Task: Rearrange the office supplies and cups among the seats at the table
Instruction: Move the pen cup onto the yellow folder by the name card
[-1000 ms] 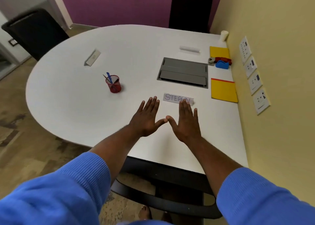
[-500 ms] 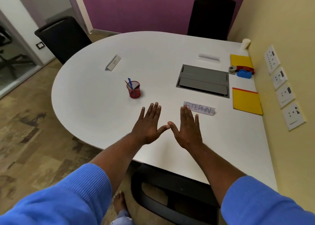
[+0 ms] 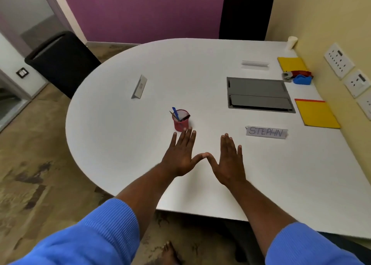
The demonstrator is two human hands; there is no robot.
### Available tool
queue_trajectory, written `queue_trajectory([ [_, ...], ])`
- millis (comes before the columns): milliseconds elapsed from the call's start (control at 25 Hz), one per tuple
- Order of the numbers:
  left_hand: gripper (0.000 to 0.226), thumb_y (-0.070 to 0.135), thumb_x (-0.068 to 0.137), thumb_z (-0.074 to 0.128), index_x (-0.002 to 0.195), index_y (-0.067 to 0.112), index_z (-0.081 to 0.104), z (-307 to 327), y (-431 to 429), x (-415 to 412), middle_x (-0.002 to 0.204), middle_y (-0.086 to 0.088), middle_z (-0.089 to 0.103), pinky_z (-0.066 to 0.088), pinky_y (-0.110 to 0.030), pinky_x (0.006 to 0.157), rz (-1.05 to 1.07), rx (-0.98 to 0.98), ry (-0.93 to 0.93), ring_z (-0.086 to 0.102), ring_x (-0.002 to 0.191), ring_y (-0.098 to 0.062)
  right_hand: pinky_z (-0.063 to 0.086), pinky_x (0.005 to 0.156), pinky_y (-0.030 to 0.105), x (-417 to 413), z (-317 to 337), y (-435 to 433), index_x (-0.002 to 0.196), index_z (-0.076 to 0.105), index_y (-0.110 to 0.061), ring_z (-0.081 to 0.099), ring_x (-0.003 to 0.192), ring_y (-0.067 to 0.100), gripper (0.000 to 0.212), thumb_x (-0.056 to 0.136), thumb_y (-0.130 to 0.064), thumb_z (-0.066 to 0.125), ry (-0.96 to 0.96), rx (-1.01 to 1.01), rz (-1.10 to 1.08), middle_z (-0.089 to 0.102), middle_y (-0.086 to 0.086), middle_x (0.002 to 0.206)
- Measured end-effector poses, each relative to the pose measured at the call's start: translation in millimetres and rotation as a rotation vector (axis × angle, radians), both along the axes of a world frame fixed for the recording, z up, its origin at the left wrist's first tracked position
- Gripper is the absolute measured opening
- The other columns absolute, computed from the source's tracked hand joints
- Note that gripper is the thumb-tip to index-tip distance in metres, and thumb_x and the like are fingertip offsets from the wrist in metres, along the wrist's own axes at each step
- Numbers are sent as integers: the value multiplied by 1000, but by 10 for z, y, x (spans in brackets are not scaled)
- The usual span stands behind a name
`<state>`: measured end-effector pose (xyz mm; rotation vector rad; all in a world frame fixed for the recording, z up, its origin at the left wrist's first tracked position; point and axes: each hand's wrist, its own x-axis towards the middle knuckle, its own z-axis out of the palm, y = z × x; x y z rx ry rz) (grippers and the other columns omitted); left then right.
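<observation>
**A:** In the head view, what are the hands doing?

**B:** Both are spread flat over the table point(image 3: 112, 144) near its front edge. The fingers are straight, the thumb tips touch, and they hold nothing. Whether the palms rest on the top, I cannot tell.

**A:** What has changed?

**B:** The view has swung left along the front edge. A second ago the right hand point(image 3: 228, 162) overlapped the end of the STEPHN name card point(image 3: 266, 132); now the card lies apart from it, to its right. The left hand point(image 3: 181, 156) has its fingertips just short of the red pen cup point(image 3: 180, 120), which stands left of the middle, towards the front edge.

**A:** And the rest?

**B:** The paper cup point(image 3: 291, 42) sits at the far right corner. Two yellow folders point(image 3: 317, 114) lie along the right edge.

**A:** What does that mean for the task?

**B:** Nothing is in hand yet. I judge the pen cup the likely first pick, for the left hand.
</observation>
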<state>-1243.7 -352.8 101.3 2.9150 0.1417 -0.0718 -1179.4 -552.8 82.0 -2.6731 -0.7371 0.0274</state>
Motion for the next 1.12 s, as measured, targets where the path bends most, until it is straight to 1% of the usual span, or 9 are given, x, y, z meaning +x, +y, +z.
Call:
queue_trajectory([
  [160,93,79,96,6,162,16,-11,-50,340,85,170,-2,-16,-15,-44,125,-35,-60,21,-24,154,-14,3,127,49,23,-5,290,163,6,-14,2,157,20,97,93,-81,13,-10,7,-63,4,4,171],
  [280,91,76,97,9,162,16,-12,-155,442,169,169,-1,-19,-15,-44,125,-4,-101,32,-25,154,-14,2,127,48,180,-104,430,163,7,-15,4,157,20,94,95,-78,22,-4,12,-104,6,4,171],
  [400,91,75,97,12,162,15,-11,-243,660,159,166,1,-22,-15,-42,125,35,-131,36,-25,154,-14,3,127,50,288,-238,671,163,6,-13,5,157,21,93,96,-74,28,64,0,-91,6,6,170],
  [520,95,78,95,12,162,16,-13,-277,1041,202,165,2,-25,-15,-42,125,112,-115,56,-26,154,-14,1,126,49,407,-331,1009,163,5,-13,3,157,21,93,95,-74,27,115,8,-46,5,5,171],
  [600,97,77,95,20,161,14,-14,-342,1269,232,165,0,-25,-15,-43,125,164,-94,99,-25,154,-17,1,126,49,446,-384,1201,163,6,-13,4,157,20,94,95,-75,24,115,6,-16,5,5,171],
  [760,108,71,94,47,160,13,-18,-506,1538,430,168,-5,-23,-15,-42,123,198,-118,196,-22,155,-20,3,127,49,617,-464,1460,163,9,-14,7,157,20,96,92,-78,19,116,27,-43,7,4,170],
  [920,116,64,90,63,161,15,-15,-679,1753,743,169,-2,-20,-8,-42,124,164,-251,244,-18,156,-20,6,126,48,756,-494,1719,162,12,-13,12,156,22,98,92,-80,27,138,49,-140,12,6,170],
  [1000,118,60,88,68,161,15,-13,-758,1866,912,169,-2,-17,-3,-41,126,168,-320,265,-14,157,-20,5,126,46,784,-514,1832,162,13,-12,12,156,21,100,91,-79,32,153,65,-178,13,5,169],
  [1120,121,56,85,74,162,15,-10,-885,2008,1113,171,-2,-12,4,-37,127,166,-410,284,-8,158,-18,5,125,42,830,-556,2002,162,11,-12,13,156,20,102,89,-79,34,191,88,-238,14,4,169],
])
